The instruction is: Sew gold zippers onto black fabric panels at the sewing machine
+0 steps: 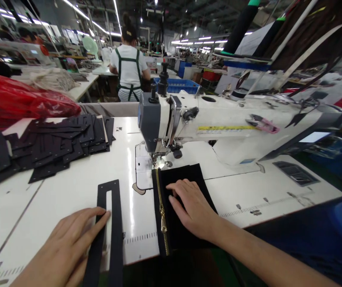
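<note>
My left hand [75, 235] pinches the left strip of a dark slotted panel [116, 223], whose near end hangs past the table's front edge. On the right, my right hand [188, 205] rests with fingers apart on black fabric [185, 172]. Along that fabric's left side runs a gold zipper [159, 195] with its pull [163, 223] toward the near end. The fabric's far end lies at the needle area [155, 159] of a white sewing machine [224, 119].
Dark slotted pieces [57, 139] are heaped at the left, beside a red plastic bag [18, 99]. Behind the table a person [129, 63] faces away, near a blue crate [179, 85]. The table's front edge has printed ruler marks.
</note>
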`<action>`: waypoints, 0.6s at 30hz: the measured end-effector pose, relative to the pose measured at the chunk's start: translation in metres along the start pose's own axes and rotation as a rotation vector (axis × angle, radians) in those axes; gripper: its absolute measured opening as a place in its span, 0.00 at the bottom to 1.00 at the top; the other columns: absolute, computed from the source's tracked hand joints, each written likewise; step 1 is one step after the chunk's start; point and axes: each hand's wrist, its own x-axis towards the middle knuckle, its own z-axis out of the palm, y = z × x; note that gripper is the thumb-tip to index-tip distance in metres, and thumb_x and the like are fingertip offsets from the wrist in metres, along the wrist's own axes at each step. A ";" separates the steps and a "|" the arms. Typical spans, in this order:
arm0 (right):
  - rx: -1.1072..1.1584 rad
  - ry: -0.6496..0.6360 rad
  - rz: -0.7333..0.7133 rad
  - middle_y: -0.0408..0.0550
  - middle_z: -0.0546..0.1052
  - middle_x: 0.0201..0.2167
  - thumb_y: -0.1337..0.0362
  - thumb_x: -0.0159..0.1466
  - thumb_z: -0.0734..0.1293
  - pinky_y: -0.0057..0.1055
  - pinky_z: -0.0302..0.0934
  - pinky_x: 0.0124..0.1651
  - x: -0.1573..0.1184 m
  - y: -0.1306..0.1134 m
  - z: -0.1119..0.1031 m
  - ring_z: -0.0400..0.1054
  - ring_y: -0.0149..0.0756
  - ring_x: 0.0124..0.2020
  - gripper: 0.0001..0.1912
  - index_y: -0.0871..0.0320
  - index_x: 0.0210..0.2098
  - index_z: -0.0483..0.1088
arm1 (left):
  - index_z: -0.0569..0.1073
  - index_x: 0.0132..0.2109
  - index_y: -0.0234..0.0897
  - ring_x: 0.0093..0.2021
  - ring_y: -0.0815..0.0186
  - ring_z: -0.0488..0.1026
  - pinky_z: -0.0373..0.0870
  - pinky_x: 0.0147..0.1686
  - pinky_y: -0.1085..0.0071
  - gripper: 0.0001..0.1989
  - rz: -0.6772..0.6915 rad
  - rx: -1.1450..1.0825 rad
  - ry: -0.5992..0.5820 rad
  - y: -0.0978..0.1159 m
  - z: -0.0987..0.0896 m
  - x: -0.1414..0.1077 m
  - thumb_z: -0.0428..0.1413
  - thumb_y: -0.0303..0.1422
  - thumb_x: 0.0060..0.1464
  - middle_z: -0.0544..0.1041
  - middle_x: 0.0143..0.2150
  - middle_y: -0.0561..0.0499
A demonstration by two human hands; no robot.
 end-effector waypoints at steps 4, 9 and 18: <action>-0.148 -0.007 -0.164 0.58 0.63 0.55 0.70 0.65 0.53 0.45 0.51 0.53 0.009 0.006 0.006 0.55 0.45 0.55 0.20 0.64 0.56 0.59 | 0.61 0.59 0.44 0.59 0.53 0.59 0.68 0.48 0.62 0.24 0.090 0.087 0.081 -0.006 0.000 0.020 0.45 0.30 0.55 0.57 0.62 0.46; -0.140 -0.070 -0.226 0.52 0.58 0.60 0.68 0.65 0.54 0.43 0.44 0.61 0.013 0.010 0.009 0.49 0.39 0.61 0.22 0.63 0.58 0.58 | 0.66 0.55 0.40 0.51 0.59 0.69 0.70 0.47 0.64 0.19 0.028 0.064 0.157 -0.019 0.006 0.031 0.44 0.28 0.56 0.70 0.53 0.47; -0.078 -0.076 -0.198 0.53 0.56 0.61 0.68 0.63 0.55 0.47 0.37 0.63 0.010 0.003 0.009 0.44 0.39 0.63 0.24 0.63 0.58 0.57 | 0.64 0.56 0.34 0.51 0.63 0.69 0.70 0.48 0.68 0.19 0.071 -0.100 0.405 0.019 0.000 0.089 0.42 0.28 0.60 0.69 0.55 0.44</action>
